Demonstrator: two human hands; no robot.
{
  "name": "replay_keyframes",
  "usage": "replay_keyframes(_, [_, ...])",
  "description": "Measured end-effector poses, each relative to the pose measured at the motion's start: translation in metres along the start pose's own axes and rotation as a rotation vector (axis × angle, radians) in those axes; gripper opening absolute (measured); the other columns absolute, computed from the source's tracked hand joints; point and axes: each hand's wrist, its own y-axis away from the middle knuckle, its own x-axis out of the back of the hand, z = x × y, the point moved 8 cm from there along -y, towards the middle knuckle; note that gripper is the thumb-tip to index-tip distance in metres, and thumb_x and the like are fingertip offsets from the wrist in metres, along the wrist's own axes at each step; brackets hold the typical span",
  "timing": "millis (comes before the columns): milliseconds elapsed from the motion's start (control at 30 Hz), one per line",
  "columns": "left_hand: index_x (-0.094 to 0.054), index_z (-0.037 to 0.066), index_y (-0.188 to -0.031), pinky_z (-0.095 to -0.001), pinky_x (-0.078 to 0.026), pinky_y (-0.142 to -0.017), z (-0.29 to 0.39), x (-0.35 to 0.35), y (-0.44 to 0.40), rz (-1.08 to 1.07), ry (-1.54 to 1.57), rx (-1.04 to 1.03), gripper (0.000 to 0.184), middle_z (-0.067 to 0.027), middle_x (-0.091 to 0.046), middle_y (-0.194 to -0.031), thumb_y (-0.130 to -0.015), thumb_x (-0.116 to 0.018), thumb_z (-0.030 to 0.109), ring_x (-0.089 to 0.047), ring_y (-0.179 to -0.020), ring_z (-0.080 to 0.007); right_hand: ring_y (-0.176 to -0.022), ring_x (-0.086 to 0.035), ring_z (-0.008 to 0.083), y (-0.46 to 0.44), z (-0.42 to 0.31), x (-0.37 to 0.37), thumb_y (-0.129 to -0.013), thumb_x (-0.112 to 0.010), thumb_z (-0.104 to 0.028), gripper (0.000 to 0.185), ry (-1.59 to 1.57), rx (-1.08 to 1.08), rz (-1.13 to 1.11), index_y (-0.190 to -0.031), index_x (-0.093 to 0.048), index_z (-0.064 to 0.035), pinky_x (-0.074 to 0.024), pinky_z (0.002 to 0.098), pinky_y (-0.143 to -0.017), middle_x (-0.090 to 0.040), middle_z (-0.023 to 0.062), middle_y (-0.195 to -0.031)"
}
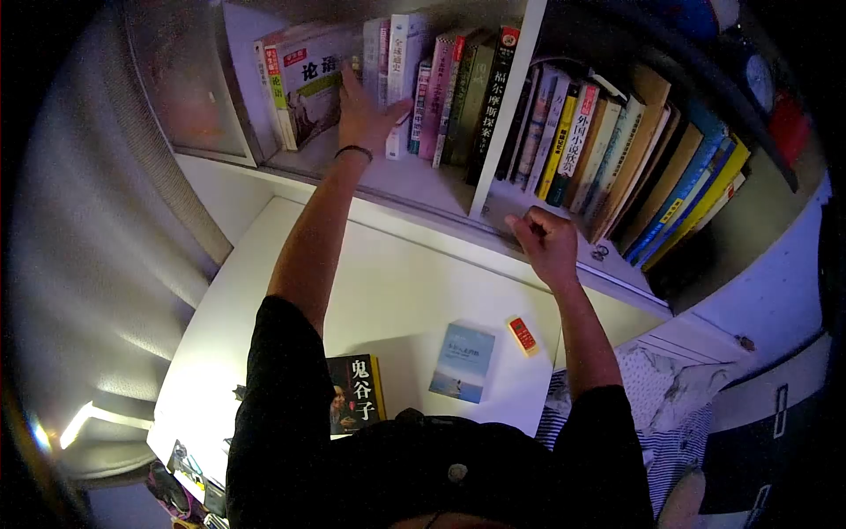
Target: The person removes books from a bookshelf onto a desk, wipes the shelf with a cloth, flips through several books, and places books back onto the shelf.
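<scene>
My left hand reaches into the left shelf compartment, its fingers stretched out and thumb apart. Its fingertips are at the right edge of a leaning book with a dark picture cover, and I cannot tell whether they press on it. Right of that hand stands a white book in a row of upright books. My right hand is curled closed in front of the shelf's lower edge, below the right compartment's books, with nothing visible in it.
On the white desk lie a pale blue book, a small red-and-yellow object and a black book, partly behind my arm. Tilted books fill the right compartment. A divider separates the compartments. A lit lamp is at left.
</scene>
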Motion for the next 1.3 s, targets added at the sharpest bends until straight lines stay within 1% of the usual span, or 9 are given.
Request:
replay_keyframes(233, [-0.004, 0.002, -0.139, -0.0428, -0.040, -0.093, -0.002, -0.006, -0.003, 0.098, -0.198, 0.274, 0.118, -0.0273, -0.035, -0.127, -0.054, -0.081, 0.032, -0.038, -0.117, -0.0388, -0.043, -0.044, 0.0200, -0.001, -0.003, -0.001, -0.079, -0.066, -0.030, 0.036, -0.030, -0.015, 0.008, -0.061, -0.052, -0.0022, -0.0375, 0.0326, -0.046, -0.048, 0.0119, -0.051])
replay_keyframes(567, [-0.030, -0.001, -0.128, -0.0378, -0.035, -0.098, 0.005, 0.073, 0.011, 0.257, -0.191, -0.074, 0.098, -0.0196, -0.044, -0.120, -0.050, -0.085, 0.023, -0.040, -0.115, -0.0294, -0.043, -0.036, 0.0157, 0.001, 0.002, 0.000, -0.079, -0.066, -0.029, 0.040, -0.086, 0.074, 0.070, -0.058, -0.044, -0.0024, -0.0343, 0.0299, -0.045, -0.039, 0.0083, -0.048])
replay_keyframes(633, [-0.032, -0.001, -0.126, -0.0355, -0.040, -0.094, 0.024, 0.120, 0.033, 0.245, 0.334, -0.165, 0.094, -0.0148, -0.047, -0.117, -0.049, -0.085, 0.009, -0.045, -0.109, -0.0251, -0.044, -0.033, 0.0131, 0.001, 0.005, 0.000, -0.080, -0.066, -0.029, 0.041, -0.084, 0.031, 0.085, -0.058, -0.043, -0.0022, -0.0331, 0.0294, -0.045, -0.036, 0.0069, -0.048])
replay_keyframes(700, [-0.035, 0.000, -0.124, -0.0343, -0.046, -0.086, 0.040, 0.168, 0.065, 0.316, 0.214, -0.080, 0.089, -0.0117, -0.050, -0.112, -0.048, -0.082, -0.001, -0.051, -0.101, -0.0230, -0.045, -0.033, 0.0123, 0.000, 0.000, 0.002, -0.081, -0.065, -0.030, 0.040, -0.047, 0.051, 0.066, -0.059, -0.046, -0.0022, -0.0328, 0.0289, -0.045, -0.037, 0.0054, -0.049])
replay_keyframes(767, [-0.040, 0.000, -0.120, -0.0367, -0.051, -0.077, 0.029, 0.222, 0.113, 0.292, 0.727, 0.084, 0.073, -0.0130, -0.054, -0.103, -0.056, -0.075, -0.002, -0.054, -0.094, -0.0250, -0.047, -0.039, 0.0127, 0.001, 0.005, 0.000, -0.082, -0.064, -0.033, 0.039, -0.010, 0.044, 0.081, -0.061, -0.050, -0.0028, -0.0361, 0.0294, -0.048, -0.044, 0.0059, -0.051])
replay_keyframes(933, [-0.055, 0.001, -0.107, -0.0376, -0.043, -0.087, -0.066, 0.278, 0.242, 0.263, 1.082, 0.777, 0.035, -0.0147, -0.059, -0.103, -0.078, -0.055, 0.022, -0.055, -0.096, -0.0284, -0.064, -0.053, 0.0107, -0.005, 0.040, -0.006, -0.081, -0.064, -0.026, 0.025, 0.089, 0.162, 0.097, -0.085, -0.063, -0.0012, -0.0438, 0.0259, -0.062, -0.062, 0.0069, -0.071])
replay_keyframes(1067, [-0.053, -0.002, -0.113, -0.0368, -0.043, -0.089, -0.082, 0.297, 0.360, 0.520, 0.778, 1.115, 0.036, -0.0142, -0.058, -0.110, -0.088, -0.050, 0.023, -0.054, -0.100, -0.0245, -0.075, -0.054, 0.0092, -0.010, 0.064, -0.005, -0.080, -0.067, -0.033, 0.033, 0.015, 0.030, 0.092, -0.091, -0.066, -0.0020, -0.0419, 0.0230, -0.072, -0.065, 0.0022, -0.082])
replay_keyframes(1200, [-0.058, 0.001, -0.100, -0.0353, -0.048, -0.080, -0.123, 0.290, 0.461, 0.365, 0.735, 1.094, 0.032, -0.0111, -0.062, -0.097, -0.078, -0.058, 0.024, -0.058, -0.091, -0.0248, -0.089, -0.058, 0.0200, -0.009, 0.058, -0.004, -0.070, -0.065, -0.060, 0.069, -0.009, 0.049, 0.126, -0.102, -0.063, 0.0003, -0.0436, 0.0333, -0.079, -0.064, 0.0130, -0.097])
replay_keyframes(1300, [-0.059, -0.001, -0.098, -0.0349, -0.048, -0.081, -0.137, 0.263, 0.515, 0.293, 0.811, 1.315, 0.033, -0.0120, -0.062, -0.094, -0.075, -0.061, 0.023, -0.059, -0.089, -0.0248, -0.078, -0.056, 0.0078, -0.012, 0.055, 0.000, -0.078, -0.068, -0.038, 0.037, 0.063, 0.153, 0.149, -0.094, -0.068, -0.0048, -0.0419, 0.0220, -0.073, -0.067, 0.0007, -0.085])
